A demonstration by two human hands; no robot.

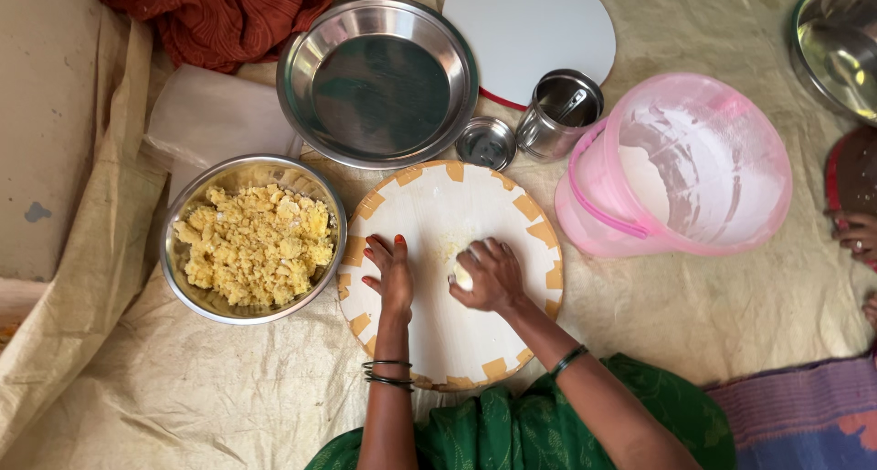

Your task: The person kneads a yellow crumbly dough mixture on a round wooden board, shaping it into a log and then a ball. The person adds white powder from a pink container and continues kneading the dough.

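A round white board [448, 205] with an orange patterned rim lies on the cloth in front of me. My left hand [391, 274] rests flat on it, fingers spread, holding nothing. My right hand [493, 274] is cupped over a small pale dough ball [463, 274] and presses it against the board. To the left stands a steel bowl [187, 269] filled with crumbly yellow dough pieces [256, 244].
An empty steel plate [379, 82], a small steel lid [486, 143] and a steel cup [559, 114] sit beyond the board. A pink plastic bucket [681, 168] lies tilted at right. A white disc [530, 27] is behind. Another person's foot [857, 234] shows at the right edge.
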